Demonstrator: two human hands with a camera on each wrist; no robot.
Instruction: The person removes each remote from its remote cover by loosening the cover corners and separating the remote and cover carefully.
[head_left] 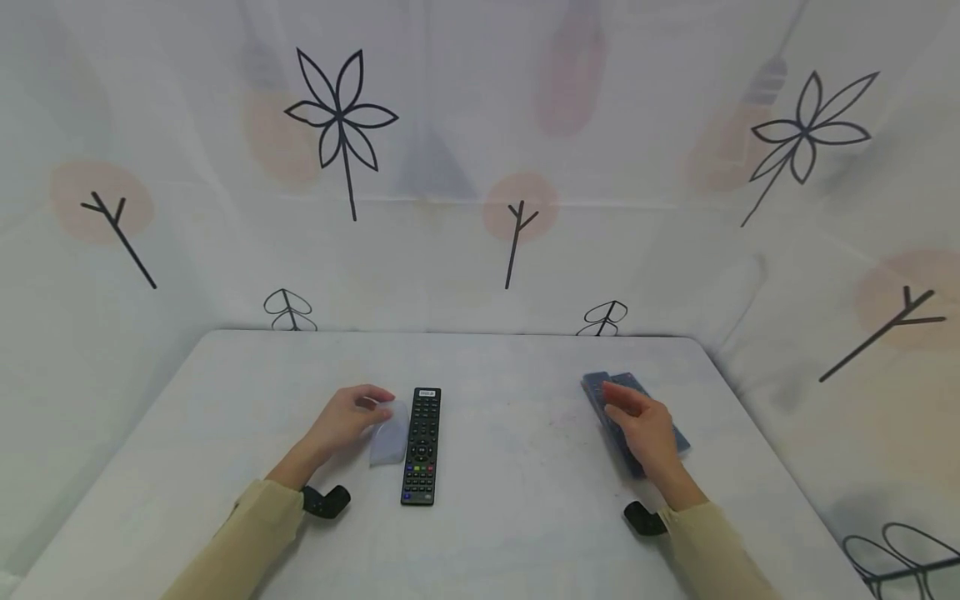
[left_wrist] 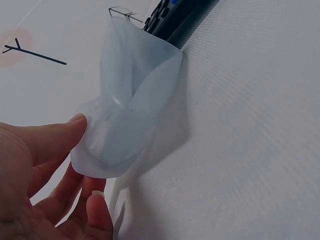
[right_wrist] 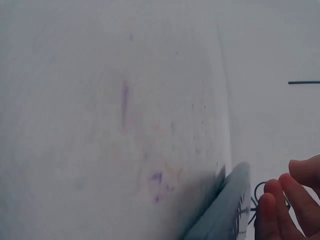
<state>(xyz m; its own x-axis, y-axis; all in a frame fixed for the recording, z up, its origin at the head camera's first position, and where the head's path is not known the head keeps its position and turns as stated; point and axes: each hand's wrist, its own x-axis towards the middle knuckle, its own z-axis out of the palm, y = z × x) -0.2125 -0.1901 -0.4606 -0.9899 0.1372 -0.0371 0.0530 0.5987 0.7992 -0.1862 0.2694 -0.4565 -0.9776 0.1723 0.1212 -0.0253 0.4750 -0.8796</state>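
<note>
My left hand (head_left: 347, 422) pinches one end of a limp, translucent pale plastic sleeve (head_left: 388, 437) between thumb and fingers. The left wrist view shows that sleeve (left_wrist: 125, 95) creased, its far end standing wide. Right beside it on the table lies a black remote control (head_left: 422, 446) with many buttons. Above two long, flat dark-blue things (head_left: 596, 387) hovers my right hand (head_left: 643, 425), its fingers loosely bent. One of these blue things (right_wrist: 227, 210) shows its rounded edge in the right wrist view, apart from the fingertips; their kind I cannot tell.
The white table (head_left: 510, 533) has rounded back corners and faint coloured stains. A white cloth (head_left: 450, 267) printed with plants hangs behind and at both sides. Black wrist cameras (head_left: 326, 502) jut from the sleeves.
</note>
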